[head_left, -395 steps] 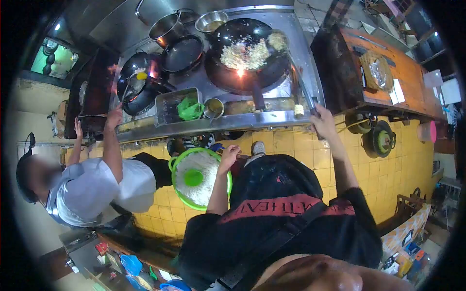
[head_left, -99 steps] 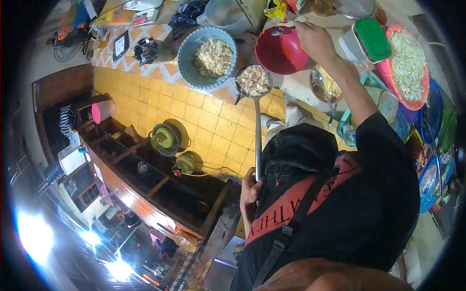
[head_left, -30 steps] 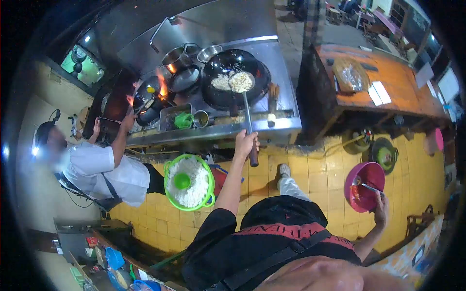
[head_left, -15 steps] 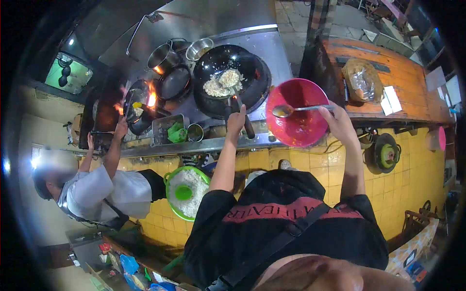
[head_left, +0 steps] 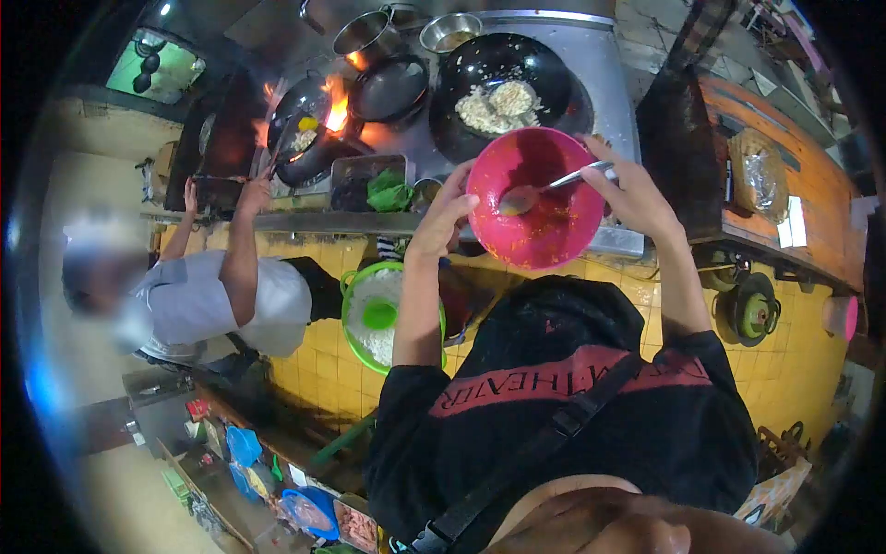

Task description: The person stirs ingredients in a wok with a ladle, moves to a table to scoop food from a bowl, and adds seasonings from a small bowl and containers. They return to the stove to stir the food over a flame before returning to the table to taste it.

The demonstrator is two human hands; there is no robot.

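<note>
A pink plastic bowl [head_left: 544, 217] sits in front of my chest, above the stove's front edge. My left hand [head_left: 448, 214] grips its left rim. My right hand [head_left: 630, 189] holds a metal spoon [head_left: 544, 189] whose bowl end rests inside the pink bowl. Just beyond the bowl a large black wok [head_left: 503, 83] on the steel stove [head_left: 604, 65] holds fried rice.
A co-worker in a white shirt [head_left: 221, 300] at my left tends a flaming wok [head_left: 309, 138]. A green basket of white rice [head_left: 374, 314] stands on the yellow tiled floor. Pots and a steel tray crowd the stove; an orange wooden counter [head_left: 803, 175] lies right.
My left hand has let go of the ladle handle and taken the pink bowl's rim. The bowl has come closer to my chest; the spoon now dips into it.
</note>
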